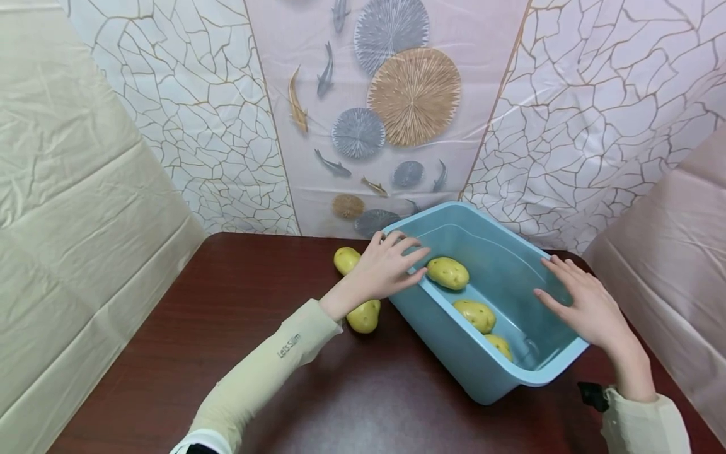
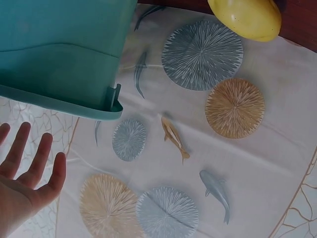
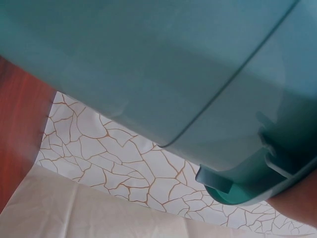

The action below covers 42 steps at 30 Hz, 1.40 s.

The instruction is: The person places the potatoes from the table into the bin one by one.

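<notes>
My left hand [image 1: 386,268] and right hand [image 1: 584,302], fingers straight, rest on the rims of the smooth blue plastic tub [image 1: 513,378] holding knobbly potatoes [image 1: 448,272], on a dark glossy table [image 1: 227,328].

The head camera looked down and forward from above the dark brown wooden table [image 1: 227,353], taking in the whole light blue plastic tub [image 1: 510,372] and the patterned backdrop cloth with fish and round discs [image 1: 397,94]. The left wrist camera sat close beside the tub's outer wall [image 2: 59,54], facing that same cloth [image 2: 233,106]. The right wrist camera was pressed nearest, under the tub's rim [image 3: 247,191], looking along its wall towards the crackle-patterned sheet [image 3: 124,163].
</notes>
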Each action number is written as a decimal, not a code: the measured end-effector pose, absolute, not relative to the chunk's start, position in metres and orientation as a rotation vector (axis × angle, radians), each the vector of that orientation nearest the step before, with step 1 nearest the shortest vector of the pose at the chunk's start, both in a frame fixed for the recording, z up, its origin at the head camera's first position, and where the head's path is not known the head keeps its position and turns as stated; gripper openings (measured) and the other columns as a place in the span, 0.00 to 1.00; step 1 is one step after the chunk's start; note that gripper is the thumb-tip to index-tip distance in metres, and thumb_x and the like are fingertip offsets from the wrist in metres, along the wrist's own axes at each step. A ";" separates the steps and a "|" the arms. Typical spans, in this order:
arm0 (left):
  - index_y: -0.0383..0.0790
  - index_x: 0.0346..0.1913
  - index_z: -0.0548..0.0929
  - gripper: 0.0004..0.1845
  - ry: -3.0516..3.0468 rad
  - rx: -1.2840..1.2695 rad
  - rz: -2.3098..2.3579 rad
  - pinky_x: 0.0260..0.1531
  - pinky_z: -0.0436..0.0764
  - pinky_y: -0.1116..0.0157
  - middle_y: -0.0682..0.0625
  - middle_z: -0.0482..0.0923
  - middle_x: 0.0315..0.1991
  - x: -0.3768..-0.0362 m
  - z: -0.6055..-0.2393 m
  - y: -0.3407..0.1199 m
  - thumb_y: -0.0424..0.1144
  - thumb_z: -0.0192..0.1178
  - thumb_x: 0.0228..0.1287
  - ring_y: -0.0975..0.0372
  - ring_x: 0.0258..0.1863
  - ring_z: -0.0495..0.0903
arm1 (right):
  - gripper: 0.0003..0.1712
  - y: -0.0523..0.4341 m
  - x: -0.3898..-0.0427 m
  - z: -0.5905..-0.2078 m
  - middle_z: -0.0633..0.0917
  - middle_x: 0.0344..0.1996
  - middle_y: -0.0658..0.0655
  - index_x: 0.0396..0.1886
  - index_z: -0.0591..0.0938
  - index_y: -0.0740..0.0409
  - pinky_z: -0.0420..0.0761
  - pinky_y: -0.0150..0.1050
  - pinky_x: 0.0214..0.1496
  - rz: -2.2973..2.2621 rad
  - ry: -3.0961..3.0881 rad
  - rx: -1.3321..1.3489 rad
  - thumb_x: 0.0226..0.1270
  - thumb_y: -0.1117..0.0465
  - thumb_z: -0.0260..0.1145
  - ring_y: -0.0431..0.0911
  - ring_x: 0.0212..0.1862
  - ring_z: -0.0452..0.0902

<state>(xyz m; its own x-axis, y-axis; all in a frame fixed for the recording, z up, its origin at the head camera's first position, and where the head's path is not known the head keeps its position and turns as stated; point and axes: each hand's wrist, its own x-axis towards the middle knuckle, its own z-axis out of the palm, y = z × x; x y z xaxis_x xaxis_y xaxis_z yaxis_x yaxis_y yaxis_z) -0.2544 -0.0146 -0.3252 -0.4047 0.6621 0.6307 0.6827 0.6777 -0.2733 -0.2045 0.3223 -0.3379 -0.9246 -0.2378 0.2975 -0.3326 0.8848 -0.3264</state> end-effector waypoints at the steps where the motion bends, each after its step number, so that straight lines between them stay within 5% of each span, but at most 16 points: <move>1: 0.53 0.47 0.79 0.15 -2.145 -1.032 -0.039 0.35 0.73 0.59 0.55 0.79 0.44 -0.254 -0.326 -0.015 0.51 0.52 0.60 0.59 0.45 0.74 | 0.38 0.322 -0.205 -0.338 0.55 0.65 0.73 0.66 0.58 0.64 0.40 0.63 0.64 0.550 -2.804 0.431 0.62 0.49 0.56 0.66 0.68 0.40; 42: 0.50 0.46 0.80 0.15 -2.105 -1.058 -0.089 0.34 0.69 0.61 0.54 0.79 0.42 -0.224 -0.356 -0.041 0.48 0.55 0.56 0.59 0.42 0.73 | 0.38 0.322 -0.203 -0.338 0.54 0.65 0.72 0.66 0.57 0.63 0.40 0.65 0.63 0.574 -2.804 0.413 0.62 0.49 0.56 0.66 0.68 0.40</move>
